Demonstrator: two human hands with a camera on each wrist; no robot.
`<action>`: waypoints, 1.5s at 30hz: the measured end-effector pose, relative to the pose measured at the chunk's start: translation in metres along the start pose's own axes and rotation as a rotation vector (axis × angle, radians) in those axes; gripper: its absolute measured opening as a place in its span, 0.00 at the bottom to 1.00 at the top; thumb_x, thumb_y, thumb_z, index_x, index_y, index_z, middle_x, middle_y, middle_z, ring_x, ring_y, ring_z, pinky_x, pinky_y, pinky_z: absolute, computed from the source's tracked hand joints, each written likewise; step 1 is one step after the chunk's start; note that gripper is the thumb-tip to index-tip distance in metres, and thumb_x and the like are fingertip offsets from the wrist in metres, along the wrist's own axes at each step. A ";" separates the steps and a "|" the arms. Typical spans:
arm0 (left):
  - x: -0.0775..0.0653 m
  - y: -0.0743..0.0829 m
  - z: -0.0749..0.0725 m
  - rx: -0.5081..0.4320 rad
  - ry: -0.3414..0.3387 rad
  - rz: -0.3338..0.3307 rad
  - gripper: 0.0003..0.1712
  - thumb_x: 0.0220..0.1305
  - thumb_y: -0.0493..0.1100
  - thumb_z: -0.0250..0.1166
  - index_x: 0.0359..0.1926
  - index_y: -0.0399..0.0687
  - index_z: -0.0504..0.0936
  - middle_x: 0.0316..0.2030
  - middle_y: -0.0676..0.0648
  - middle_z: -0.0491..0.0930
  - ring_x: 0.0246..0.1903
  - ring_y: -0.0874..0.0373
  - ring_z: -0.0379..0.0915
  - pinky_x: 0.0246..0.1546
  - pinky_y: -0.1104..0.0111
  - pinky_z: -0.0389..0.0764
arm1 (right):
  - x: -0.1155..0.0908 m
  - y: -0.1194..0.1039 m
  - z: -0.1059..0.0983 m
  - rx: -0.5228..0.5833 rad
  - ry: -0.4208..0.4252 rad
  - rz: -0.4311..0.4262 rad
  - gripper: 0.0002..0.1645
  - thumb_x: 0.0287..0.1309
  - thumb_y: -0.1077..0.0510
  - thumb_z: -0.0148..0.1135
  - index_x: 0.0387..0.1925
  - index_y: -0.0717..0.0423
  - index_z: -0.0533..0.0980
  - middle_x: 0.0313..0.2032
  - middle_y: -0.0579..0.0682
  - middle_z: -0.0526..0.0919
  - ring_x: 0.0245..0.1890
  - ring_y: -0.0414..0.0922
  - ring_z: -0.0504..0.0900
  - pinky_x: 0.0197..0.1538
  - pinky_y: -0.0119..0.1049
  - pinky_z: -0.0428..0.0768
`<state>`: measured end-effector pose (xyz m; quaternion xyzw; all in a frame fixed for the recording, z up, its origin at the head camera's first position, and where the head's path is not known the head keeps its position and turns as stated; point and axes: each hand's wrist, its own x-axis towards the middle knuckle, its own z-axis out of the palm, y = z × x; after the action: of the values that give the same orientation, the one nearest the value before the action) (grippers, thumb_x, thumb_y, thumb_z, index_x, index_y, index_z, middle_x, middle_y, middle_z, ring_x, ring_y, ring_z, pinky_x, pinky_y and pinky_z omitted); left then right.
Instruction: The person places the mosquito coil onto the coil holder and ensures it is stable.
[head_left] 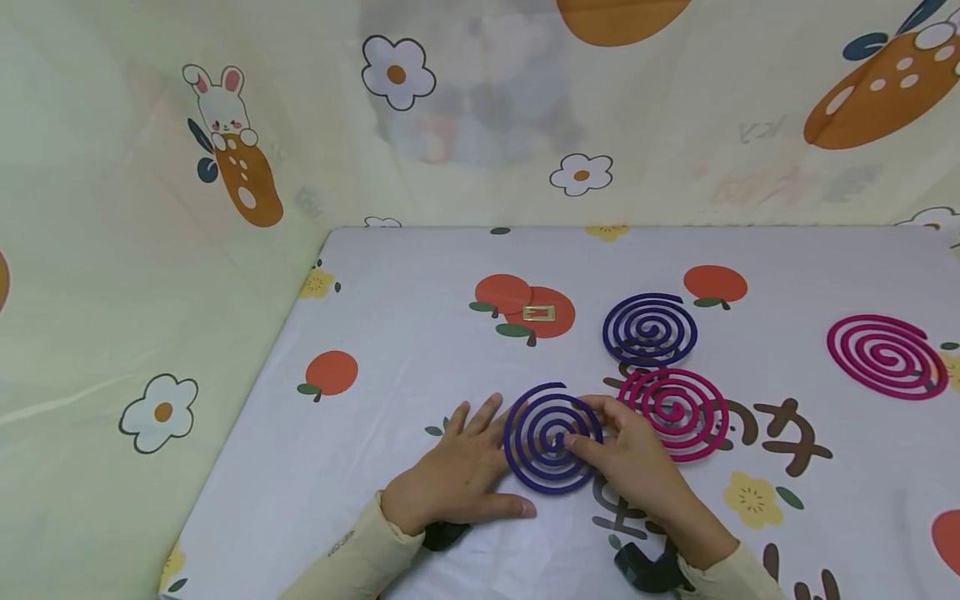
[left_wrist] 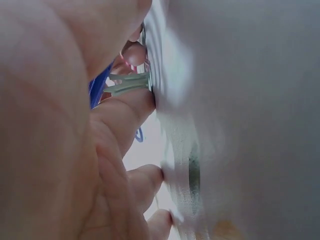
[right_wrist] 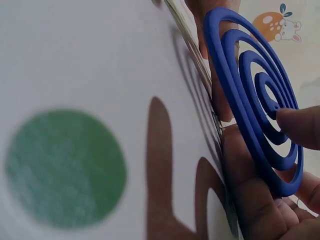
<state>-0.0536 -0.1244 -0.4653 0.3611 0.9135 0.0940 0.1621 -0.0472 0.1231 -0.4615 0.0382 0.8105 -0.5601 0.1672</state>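
A blue mosquito coil (head_left: 558, 438) is held tilted over the table by my right hand (head_left: 637, 467). The thumb (right_wrist: 300, 127) presses near the spiral's centre, and the other fingers are behind and under the coil. Beside it my left hand (head_left: 457, 479) lies palm down with fingers spread, fingertips on the cloth. The coil overlaps part of its fingers in the head view. In the left wrist view, a small pale metal piece with prongs (left_wrist: 129, 84) stands at the fingertips, below the coil. A pink coil (head_left: 676, 410) lies just behind my right hand.
Another blue coil (head_left: 652, 331) lies behind the pink one. A second pink coil (head_left: 887, 357) is at the far right. A small gold slotted metal stand (head_left: 538, 313) lies over a printed orange. Patterned cloth walls (head_left: 480, 192) stand at the back and left.
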 end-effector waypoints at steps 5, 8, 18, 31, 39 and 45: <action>0.000 0.000 0.000 0.000 0.006 0.005 0.51 0.64 0.76 0.61 0.82 0.71 0.55 0.84 0.51 0.45 0.82 0.40 0.35 0.75 0.34 0.46 | 0.000 -0.001 -0.002 -0.045 0.031 -0.014 0.30 0.65 0.57 0.71 0.65 0.59 0.75 0.57 0.57 0.83 0.53 0.49 0.83 0.48 0.28 0.82; 0.000 -0.001 0.001 0.003 0.010 0.007 0.51 0.64 0.77 0.61 0.82 0.72 0.55 0.84 0.51 0.44 0.82 0.40 0.35 0.75 0.34 0.47 | 0.000 -0.001 -0.002 -0.046 0.030 -0.025 0.30 0.65 0.57 0.72 0.65 0.59 0.75 0.58 0.58 0.82 0.52 0.48 0.83 0.47 0.28 0.83; 0.001 -0.002 0.002 0.010 0.018 0.013 0.52 0.64 0.78 0.60 0.83 0.71 0.53 0.84 0.48 0.43 0.82 0.40 0.36 0.75 0.35 0.47 | -0.003 -0.003 -0.005 -0.127 0.026 -0.023 0.28 0.62 0.55 0.75 0.60 0.60 0.78 0.42 0.52 0.86 0.35 0.45 0.83 0.34 0.33 0.82; -0.001 -0.003 -0.001 -0.005 0.024 0.042 0.50 0.62 0.77 0.63 0.81 0.72 0.60 0.83 0.51 0.49 0.82 0.38 0.37 0.74 0.32 0.48 | 0.003 0.004 -0.007 0.361 -0.106 0.067 0.34 0.69 0.63 0.67 0.71 0.63 0.65 0.55 0.63 0.86 0.42 0.48 0.89 0.47 0.39 0.88; 0.000 0.004 0.005 -0.001 0.009 0.031 0.55 0.61 0.81 0.59 0.83 0.71 0.54 0.83 0.51 0.49 0.82 0.38 0.36 0.73 0.31 0.48 | 0.006 0.008 -0.004 0.407 -0.140 0.082 0.38 0.67 0.67 0.66 0.74 0.63 0.62 0.55 0.62 0.86 0.42 0.47 0.88 0.44 0.39 0.88; 0.000 0.008 0.006 0.003 0.004 0.021 0.58 0.60 0.82 0.58 0.84 0.68 0.49 0.84 0.51 0.45 0.82 0.39 0.33 0.74 0.32 0.46 | 0.006 0.008 -0.002 0.417 -0.137 0.084 0.37 0.68 0.67 0.66 0.73 0.64 0.62 0.53 0.62 0.87 0.39 0.47 0.88 0.43 0.40 0.88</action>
<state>-0.0459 -0.1184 -0.4688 0.3705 0.9103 0.0949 0.1585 -0.0518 0.1275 -0.4699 0.0678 0.6615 -0.7095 0.2334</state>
